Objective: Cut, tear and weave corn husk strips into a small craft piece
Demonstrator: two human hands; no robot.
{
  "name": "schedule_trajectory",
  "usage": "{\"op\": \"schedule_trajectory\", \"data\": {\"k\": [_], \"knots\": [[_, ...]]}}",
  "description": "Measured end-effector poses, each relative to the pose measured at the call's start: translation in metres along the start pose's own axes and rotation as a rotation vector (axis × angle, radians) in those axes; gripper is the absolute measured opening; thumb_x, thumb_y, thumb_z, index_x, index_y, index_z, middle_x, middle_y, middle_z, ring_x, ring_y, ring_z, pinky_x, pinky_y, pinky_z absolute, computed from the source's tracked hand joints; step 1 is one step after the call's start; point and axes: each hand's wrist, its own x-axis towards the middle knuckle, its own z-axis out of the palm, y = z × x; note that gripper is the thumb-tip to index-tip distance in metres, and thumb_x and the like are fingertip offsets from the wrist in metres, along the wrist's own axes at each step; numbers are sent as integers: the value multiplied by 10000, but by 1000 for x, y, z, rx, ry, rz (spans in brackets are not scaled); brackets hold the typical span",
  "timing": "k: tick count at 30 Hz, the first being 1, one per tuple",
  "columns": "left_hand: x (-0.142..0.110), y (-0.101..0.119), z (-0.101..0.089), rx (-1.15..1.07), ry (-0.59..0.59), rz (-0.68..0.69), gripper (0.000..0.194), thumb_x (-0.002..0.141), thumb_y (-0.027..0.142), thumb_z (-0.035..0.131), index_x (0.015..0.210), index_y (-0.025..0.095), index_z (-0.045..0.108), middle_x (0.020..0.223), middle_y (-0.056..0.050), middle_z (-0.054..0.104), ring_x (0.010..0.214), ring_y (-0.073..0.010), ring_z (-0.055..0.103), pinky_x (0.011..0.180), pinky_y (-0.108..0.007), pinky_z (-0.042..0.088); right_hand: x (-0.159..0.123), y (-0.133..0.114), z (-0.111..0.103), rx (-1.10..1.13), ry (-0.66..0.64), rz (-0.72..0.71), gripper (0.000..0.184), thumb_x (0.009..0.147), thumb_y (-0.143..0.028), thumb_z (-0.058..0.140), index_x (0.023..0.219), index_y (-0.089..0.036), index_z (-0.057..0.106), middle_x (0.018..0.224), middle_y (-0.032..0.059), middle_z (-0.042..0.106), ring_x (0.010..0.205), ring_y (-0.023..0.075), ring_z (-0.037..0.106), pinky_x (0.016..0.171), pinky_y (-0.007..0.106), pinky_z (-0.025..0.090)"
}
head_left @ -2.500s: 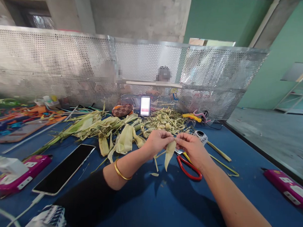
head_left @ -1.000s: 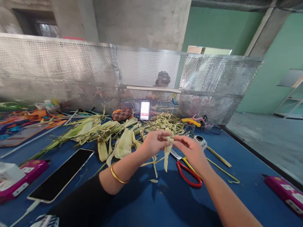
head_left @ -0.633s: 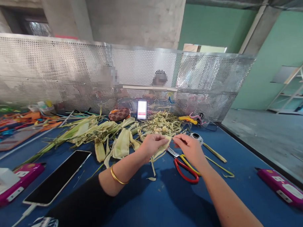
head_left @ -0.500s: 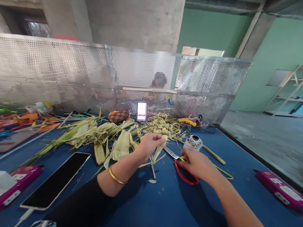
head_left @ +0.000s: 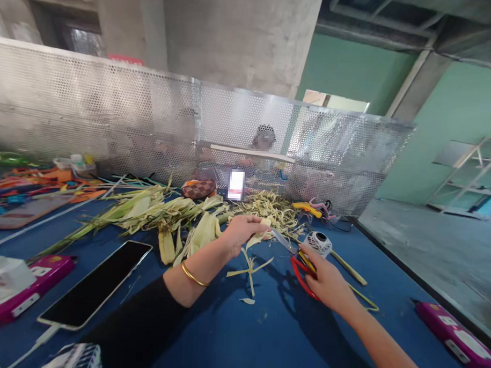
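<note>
My left hand (head_left: 244, 232) pinches a pale strip of corn husk (head_left: 258, 237) above the middle of the blue table. My right hand (head_left: 323, 272) is closed on the handles of the scissors (head_left: 299, 272), one red and one yellow. The metal blades point up and left, with their tips close to the husk. Whether they touch it I cannot tell. Beneath my left hand several thin husk strips (head_left: 250, 270) lie crossed on the table, with a small scrap (head_left: 247, 301) in front. Just beyond my right hand stands a spool of white thread (head_left: 318, 242).
Corn husks (head_left: 156, 213) and a heap of shreds (head_left: 272, 209) lie further back. A phone (head_left: 99, 283) and a magenta power strip (head_left: 28, 284) are at left, another power strip (head_left: 458, 331) at right. A perforated metal screen (head_left: 239, 119) spans the back, with a person (head_left: 264, 139) beyond.
My right hand has let go of the husk, moved down to the scissors and lifted them, blades swinging toward my left hand. My left hand keeps the husk. The view has tilted slightly.
</note>
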Motion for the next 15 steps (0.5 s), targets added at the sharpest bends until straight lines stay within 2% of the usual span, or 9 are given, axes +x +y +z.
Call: {"op": "schedule_trajectory", "data": {"k": [2, 4, 6, 7, 10, 15], "knots": [[1, 2, -3, 0, 2, -2, 73, 672, 124, 693, 706, 146, 633, 620, -18, 662, 520, -101, 579, 534, -215, 451, 6, -7, -3, 276, 28, -23, 631, 666, -144, 474, 1294, -212, 463, 1247, 90, 570, 1116, 255, 547, 931, 392, 424], [1, 4, -3, -14, 22, 4, 47, 709, 143, 666, 680, 152, 631, 606, -11, 653, 503, -91, 560, 534, -210, 440, 15, -19, -5, 537, -34, 1, 532, 700, -216, 536, 1231, -228, 500, 1031, 60, 638, 901, 225, 618, 807, 372, 492], [0, 5, -3, -19, 45, 14, 94, 752, 163, 625, 658, 162, 617, 592, -2, 642, 492, -81, 547, 527, -199, 424, 23, -31, -5, 718, -102, 25, 489, 708, -312, 617, 1180, -236, 513, 811, 6, 606, 702, 176, 596, 694, 331, 509], [0, 5, -2, -14, 49, 23, 112, 764, 171, 613, 652, 166, 611, 582, 3, 634, 491, -79, 544, 521, -192, 415, 26, -35, -3, 775, -108, 21, 502, 700, -355, 647, 1169, -241, 510, 761, -12, 571, 670, 161, 574, 675, 315, 505], [1, 5, -3, 11, 36, 61, 120, 763, 174, 608, 643, 171, 599, 580, 5, 623, 508, -80, 553, 516, -180, 397, 31, -36, 2, 810, -65, -25, 603, 663, -417, 691, 1204, -258, 478, 784, -14, 539, 739, 162, 560, 710, 291, 490], [9, 0, -7, 38, 54, 102, 113, 733, 175, 625, 626, 171, 590, 638, -7, 641, 553, -90, 581, 518, -182, 389, 29, -17, 4, 604, -40, -7, 616, 667, -449, 677, 1207, -219, 490, 861, 15, 585, 838, 201, 572, 787, 322, 472]]}}
